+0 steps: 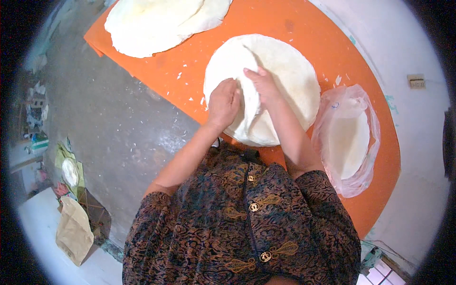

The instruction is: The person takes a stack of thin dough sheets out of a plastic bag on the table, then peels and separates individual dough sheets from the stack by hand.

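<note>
Before me on an orange tabletop lies a large round stack of pale, thin flatbread-like sheets. Its top layer is lifted and folded over into a raised ridge. My right hand grips this folded layer near the middle, thumb on top and fingers partly hidden behind the fold. My left hand rests on the left part of the stack against the fold, fingers close together; whether it pinches the sheet is hidden.
More pale sheets lie at the table's far left. A clear plastic bag with a pale round stack sits at right. White flakes dot the table and grey floor. A wall borders the table's right side; a brown paper bag stands at lower left.
</note>
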Demonstrator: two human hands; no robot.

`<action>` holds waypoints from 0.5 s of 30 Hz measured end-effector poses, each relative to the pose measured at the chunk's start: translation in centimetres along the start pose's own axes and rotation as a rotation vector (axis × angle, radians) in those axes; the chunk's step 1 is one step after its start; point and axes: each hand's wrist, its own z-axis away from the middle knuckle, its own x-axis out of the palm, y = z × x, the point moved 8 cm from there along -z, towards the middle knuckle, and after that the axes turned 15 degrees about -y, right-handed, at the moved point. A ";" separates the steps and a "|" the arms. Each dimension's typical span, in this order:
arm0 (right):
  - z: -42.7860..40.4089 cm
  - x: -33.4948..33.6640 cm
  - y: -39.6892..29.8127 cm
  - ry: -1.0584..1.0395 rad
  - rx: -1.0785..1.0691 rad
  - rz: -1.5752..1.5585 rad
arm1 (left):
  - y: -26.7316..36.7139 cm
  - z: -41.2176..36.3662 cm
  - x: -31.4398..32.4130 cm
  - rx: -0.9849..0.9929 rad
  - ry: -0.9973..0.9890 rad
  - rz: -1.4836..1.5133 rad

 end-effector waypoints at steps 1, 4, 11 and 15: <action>0.8 -1.1 -1.2 0.030 -0.003 -0.013 | -0.4 0.4 0.7 0.003 0.003 0.001; 7.6 -0.4 -7.0 0.095 -0.107 -0.124 | -2.6 1.8 4.9 -0.030 -0.146 -0.621; 16.3 -7.7 -19.4 0.067 -0.337 -0.247 | -2.4 2.0 4.6 -0.037 -0.132 -0.643; 18.7 -2.9 -26.2 -0.064 -0.398 -0.105 | -2.1 1.5 4.9 -0.149 -0.366 -0.632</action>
